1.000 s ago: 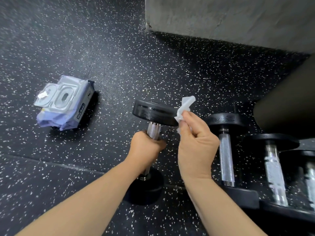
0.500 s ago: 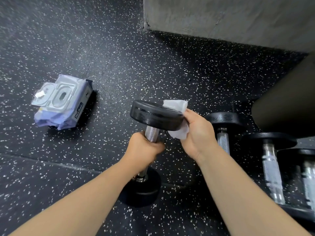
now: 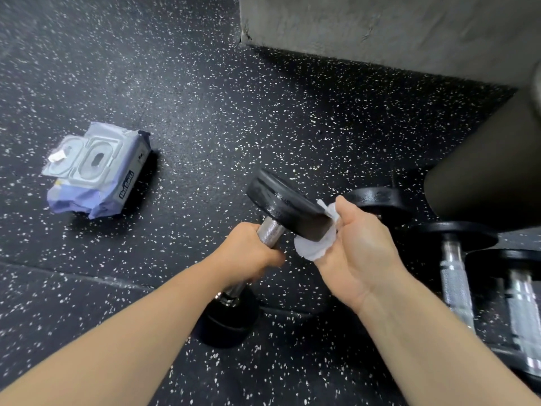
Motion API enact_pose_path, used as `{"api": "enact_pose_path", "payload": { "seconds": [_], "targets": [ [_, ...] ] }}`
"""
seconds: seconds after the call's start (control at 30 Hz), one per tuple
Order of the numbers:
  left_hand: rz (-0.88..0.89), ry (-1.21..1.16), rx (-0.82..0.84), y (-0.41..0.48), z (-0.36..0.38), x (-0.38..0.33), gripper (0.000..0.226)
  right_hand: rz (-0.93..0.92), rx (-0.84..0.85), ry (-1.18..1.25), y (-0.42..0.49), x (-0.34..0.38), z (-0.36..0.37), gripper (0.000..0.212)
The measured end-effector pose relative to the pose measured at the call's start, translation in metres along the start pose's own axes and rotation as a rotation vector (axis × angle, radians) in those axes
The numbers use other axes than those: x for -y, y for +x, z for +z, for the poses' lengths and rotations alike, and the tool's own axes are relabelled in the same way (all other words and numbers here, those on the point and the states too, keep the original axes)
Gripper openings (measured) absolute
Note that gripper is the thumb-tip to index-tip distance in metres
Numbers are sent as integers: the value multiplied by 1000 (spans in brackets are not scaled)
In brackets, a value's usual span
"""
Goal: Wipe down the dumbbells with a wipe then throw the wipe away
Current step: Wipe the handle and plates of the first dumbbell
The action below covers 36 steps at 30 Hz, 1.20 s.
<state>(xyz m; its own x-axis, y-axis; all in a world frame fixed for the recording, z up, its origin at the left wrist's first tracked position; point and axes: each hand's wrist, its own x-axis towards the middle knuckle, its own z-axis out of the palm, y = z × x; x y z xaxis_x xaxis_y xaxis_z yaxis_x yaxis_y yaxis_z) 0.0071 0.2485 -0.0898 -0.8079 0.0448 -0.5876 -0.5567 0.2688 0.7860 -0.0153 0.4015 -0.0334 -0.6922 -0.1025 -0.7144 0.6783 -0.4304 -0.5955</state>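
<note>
Compared with half a second earlier, the right hand [image 3: 360, 250] had rolled so that its palm side faced the camera. The wipe [image 3: 314, 247] had shifted from the top right edge of the upper weight head to its lower right rim. The dumbbell [image 3: 284, 206] had tilted further, its upper head leaning up and to the left.

The left hand [image 3: 246, 253] was closed in a full fist round the knurled chrome handle, just below the upper head. The right hand gripped the wipe. Its thumb lay over the top of the white sheet, and its fingers were curled beneath and mostly hidden. The sheet was pressed against the rim of the upper head.

The lower head sat low by the speckled rubber floor [image 3: 205, 118]; contact could not be confirmed. Further dumbbells [image 3: 455, 276] stood in a row at the right, just beside the right forearm. The wipe pack [image 3: 96, 168] lay on the floor well to the left, its lid open. A concrete wall base [image 3: 380, 30] ran along the top.
</note>
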Motion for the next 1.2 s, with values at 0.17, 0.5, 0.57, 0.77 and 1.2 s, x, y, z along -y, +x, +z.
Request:
{"api": "enact_pose_path", "payload": {
  "seconds": [0.17,0.5,0.57,0.77,1.2],
  "targets": [
    [2,-22,137,-1,-2,0,32,176,73,-219,26,26,-8,68],
    [31,-5,238,-4,3,3,36,-63,289,-670,35,44,28,51],
    [48,13,238,-6,5,3,38,-94,316,-672,39,44,27,49],
    [98,101,216,-7,8,8,36,73,279,-517,46,37,-5,37],
    [34,151,211,-7,10,3,34,24,272,-671,37,49,13,28]
  ]
}}
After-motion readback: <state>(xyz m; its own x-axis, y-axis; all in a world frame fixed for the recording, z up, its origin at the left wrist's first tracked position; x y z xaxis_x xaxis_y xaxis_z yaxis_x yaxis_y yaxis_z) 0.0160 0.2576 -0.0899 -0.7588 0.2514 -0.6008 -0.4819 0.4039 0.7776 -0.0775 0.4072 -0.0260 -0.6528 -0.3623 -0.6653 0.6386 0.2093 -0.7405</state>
